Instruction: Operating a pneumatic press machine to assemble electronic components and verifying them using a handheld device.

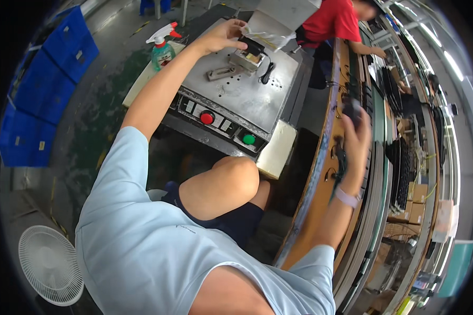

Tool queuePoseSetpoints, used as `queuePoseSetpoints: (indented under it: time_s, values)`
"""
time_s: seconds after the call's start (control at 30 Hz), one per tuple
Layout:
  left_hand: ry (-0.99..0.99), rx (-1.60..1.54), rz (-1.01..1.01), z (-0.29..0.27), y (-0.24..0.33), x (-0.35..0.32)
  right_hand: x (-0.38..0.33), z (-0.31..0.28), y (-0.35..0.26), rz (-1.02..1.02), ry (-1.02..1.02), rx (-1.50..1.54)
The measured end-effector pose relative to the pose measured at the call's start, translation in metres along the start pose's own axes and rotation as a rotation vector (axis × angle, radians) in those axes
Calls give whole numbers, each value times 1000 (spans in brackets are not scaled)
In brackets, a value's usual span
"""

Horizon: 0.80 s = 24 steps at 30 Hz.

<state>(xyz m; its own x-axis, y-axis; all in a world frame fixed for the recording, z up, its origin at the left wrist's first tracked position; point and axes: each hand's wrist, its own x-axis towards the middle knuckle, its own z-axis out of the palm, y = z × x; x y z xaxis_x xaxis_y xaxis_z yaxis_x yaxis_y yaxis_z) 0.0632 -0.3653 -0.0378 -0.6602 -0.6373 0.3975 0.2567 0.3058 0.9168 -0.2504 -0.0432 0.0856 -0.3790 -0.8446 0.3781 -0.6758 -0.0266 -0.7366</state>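
Observation:
My left hand (227, 38) reaches out to the far side of the metal machine top (210, 97). Its thumb and fingers are curled at the left end of a black corded block (254, 47), which looks like a power adapter. The block sits on a small metal fixture (246, 63), and its bundled black cord (267, 73) lies to the right. Out over the conveyor side, my right hand (357, 137) is closed around a dark block (351, 111), blurred, its exact kind unclear. A flat metal bracket (221, 73) lies left of the fixture.
A red button (207, 117) and a green button (248, 138) face me on the machine's front. Left stands a spray bottle (163, 52). Along the right runs a wooden ledge (312, 210) with black cords, beside a conveyor. A person in red (333, 21) works beyond. Blue bins (42, 89) stand far left.

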Motion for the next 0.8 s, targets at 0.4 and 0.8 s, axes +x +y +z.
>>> queuePoseSetpoints:
  time_s: [0.4, 0.8]
  values:
    - [579, -1048, -134, 74, 75, -277, 98, 270, 19, -670, -293, -238]
    - [541, 215, -121, 66, 37, -235, -63, 166, 4, -513, -587, -678]
